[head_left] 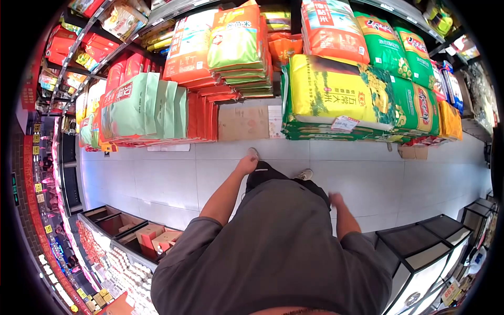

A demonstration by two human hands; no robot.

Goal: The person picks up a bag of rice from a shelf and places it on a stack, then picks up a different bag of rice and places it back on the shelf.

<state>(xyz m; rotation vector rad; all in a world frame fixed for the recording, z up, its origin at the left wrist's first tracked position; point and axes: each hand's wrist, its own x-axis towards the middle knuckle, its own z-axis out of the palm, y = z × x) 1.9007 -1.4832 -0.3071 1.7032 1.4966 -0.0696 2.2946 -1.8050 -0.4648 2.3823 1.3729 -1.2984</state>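
Observation:
My left hand (247, 164) hangs in front of my left thigh, over the black trousers (259, 176), with its fingers curled in. I see nothing sticking out of it. Low beside my right hip is my right hand (336, 200), smeared by motion, so its fingers cannot be made out. Neither hand touches the goods. Ahead of my shoes lie stacked rice bags: a yellow bag (336, 94) on a pile at the right, and pale green bags (131, 107) at the left. A white-and-orange bag (236, 39) tops another pile behind.
Grey floor tiles (362, 173) run between the bag stacks and the stands behind me. A flattened cardboard piece (243, 124) shows between the piles. Black-framed bins with boxes (152, 236) stand at the left rear, a black-framed display stand (420, 247) at the right rear.

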